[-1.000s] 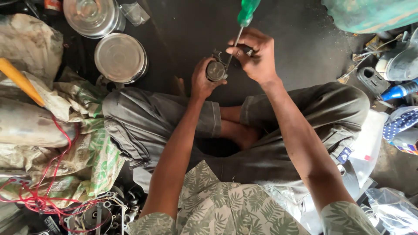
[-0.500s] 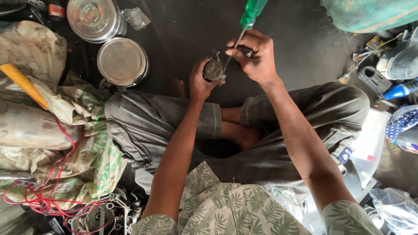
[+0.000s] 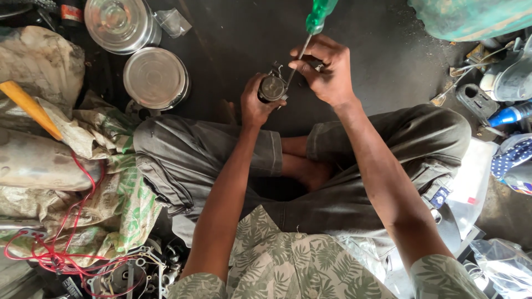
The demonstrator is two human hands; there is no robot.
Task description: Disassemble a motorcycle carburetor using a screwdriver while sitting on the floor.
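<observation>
While the person sits cross-legged on a dark floor, the left hand is wrapped around a small round metal part, fingers curled about its dark body so that its circular face is turned up toward the camera. The part sits above the crossed legs, between the two hands and just in front of the knees. The right hand is clenched on the steel shaft of a screwdriver, whose translucent green handle rises toward the top edge of the view and whose tip meets the rim of the part on its right side; the exact point of contact is hidden by the fingers. Small wire ends stick out of the part's top. To the left of the hands, two round steel containers with lids stand near each other on the floor. Farther left lie crumpled woven sacks, a yellow tool handle and a tangle of red wire. At the right edge, well apart from the hands, are a blue-tipped bottle and assorted dark metal pieces.
</observation>
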